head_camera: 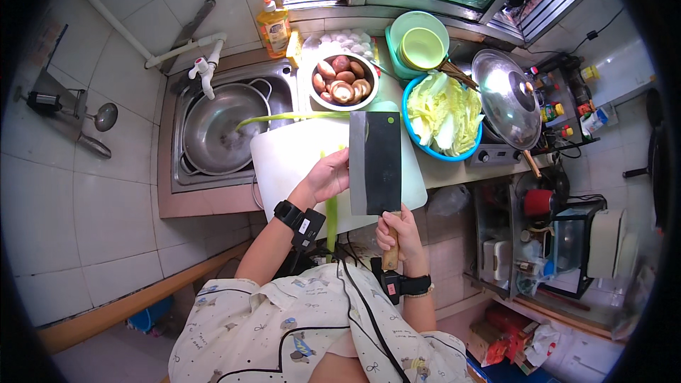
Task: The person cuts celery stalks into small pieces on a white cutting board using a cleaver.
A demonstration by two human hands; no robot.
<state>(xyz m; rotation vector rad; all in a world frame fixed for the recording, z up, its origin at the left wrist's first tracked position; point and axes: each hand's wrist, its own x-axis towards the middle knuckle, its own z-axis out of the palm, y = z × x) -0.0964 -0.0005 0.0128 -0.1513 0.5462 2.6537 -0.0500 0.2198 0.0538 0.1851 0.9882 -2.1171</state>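
My right hand (400, 234) grips the wooden handle of a Chinese cleaver (379, 165), whose broad dark blade is raised over a white cutting board (287, 151). My left hand (329, 176) is at the left edge of the blade, over the board. Its fingertips are partly hidden by the blade, so whether they hold anything is unclear. A long green stalk, possibly scallion (298, 116), lies along the board's far edge, its tip reaching over the sink. Another green stalk (331, 218) runs below my left hand and hangs past the board's near edge.
A metal pot (213, 138) sits in the sink under a faucet (205, 72). Behind the board is a bowl of mushrooms (345, 88). To the right are a blue basin of napa cabbage (444, 117), stacked green bowls (423, 48) and a lidded wok (505, 96) on a stove.
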